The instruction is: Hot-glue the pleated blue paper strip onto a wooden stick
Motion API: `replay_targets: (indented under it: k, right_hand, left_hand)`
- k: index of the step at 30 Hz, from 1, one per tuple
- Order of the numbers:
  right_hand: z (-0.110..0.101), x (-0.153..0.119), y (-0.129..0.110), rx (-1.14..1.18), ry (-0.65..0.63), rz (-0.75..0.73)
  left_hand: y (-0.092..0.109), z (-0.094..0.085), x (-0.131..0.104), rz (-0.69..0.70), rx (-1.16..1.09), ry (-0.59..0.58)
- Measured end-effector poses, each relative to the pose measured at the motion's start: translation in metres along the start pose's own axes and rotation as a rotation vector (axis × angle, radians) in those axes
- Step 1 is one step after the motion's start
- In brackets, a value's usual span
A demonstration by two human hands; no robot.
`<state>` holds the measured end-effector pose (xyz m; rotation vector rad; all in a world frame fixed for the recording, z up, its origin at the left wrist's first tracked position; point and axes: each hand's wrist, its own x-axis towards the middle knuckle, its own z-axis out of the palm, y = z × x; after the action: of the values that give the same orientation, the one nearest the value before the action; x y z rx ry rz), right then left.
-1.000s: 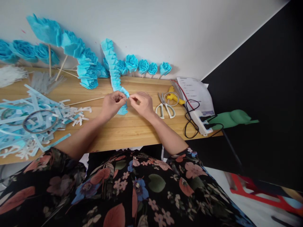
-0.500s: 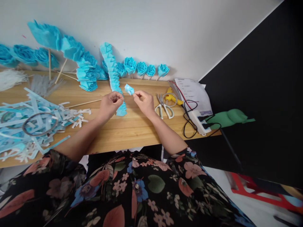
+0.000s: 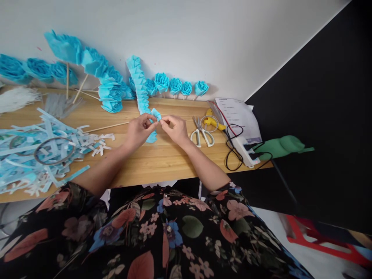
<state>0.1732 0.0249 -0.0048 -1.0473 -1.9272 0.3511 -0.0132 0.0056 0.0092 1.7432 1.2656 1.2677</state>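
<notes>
Between my two hands is a small folded piece of light blue paper (image 3: 156,114). My right hand (image 3: 175,128) pinches its lower end. The fingertips of my left hand (image 3: 141,128) are closed at its left side, meeting the right fingertips. Behind my left hand runs a long row of folded blue paper petals (image 3: 138,85), stacked upright against the wall and reaching down onto the table. Part of that row is hidden by the left hand. A thin wooden stick (image 3: 107,126) lies left of my left hand.
Blue paper roses (image 3: 175,86) line the wall. Paper strips with a tape ring (image 3: 55,151) heap at left. White-handled scissors (image 3: 202,133), a yellow glue gun (image 3: 213,122), a power strip (image 3: 245,150) with black cable and a printed sheet (image 3: 240,116) lie right on the wooden table (image 3: 162,162).
My left hand has moved right and now meets the right hand at the blue paper piece. The right hand has shifted slightly left and down with it.
</notes>
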Motion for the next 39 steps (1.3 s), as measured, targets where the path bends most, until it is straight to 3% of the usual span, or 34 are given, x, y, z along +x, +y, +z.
replay_targets:
  k: [11,18,21,24,27,29,33,36,39]
  right_hand:
    - [-0.001,0.001,-0.003,0.016,-0.017,0.022]
    - [-0.006,0.006,-0.004,0.102,0.03,0.258]
    - [-0.009,0.009,0.0,0.185,0.062,0.345]
    - [-0.01,0.011,0.006,0.264,0.061,0.389]
    - [-0.009,0.011,0.008,0.308,0.036,0.399]
    - [-0.008,0.01,0.007,0.355,0.018,0.386]
    - [-0.005,0.007,0.003,0.468,-0.038,0.321]
    - [-0.004,0.005,-0.005,0.49,-0.13,0.279]
    - [-0.006,0.005,-0.019,0.474,-0.242,0.261]
  left_hand:
    - [0.002,0.001,0.001,-0.02,0.001,0.042]
    - [0.0,-0.003,0.005,-0.055,-0.032,0.066]
    - [0.007,-0.014,0.012,-0.052,-0.021,0.095]
    - [0.024,-0.041,0.016,-0.046,0.074,0.112]
    - [0.034,-0.086,0.006,0.01,0.307,0.138]
    - [0.027,-0.12,-0.009,0.022,0.453,0.151]
    - [-0.006,-0.177,-0.05,-0.041,0.584,0.079]
    - [-0.02,-0.199,-0.073,-0.042,0.749,0.112]
    - [-0.012,-0.197,-0.081,0.056,0.726,0.197]
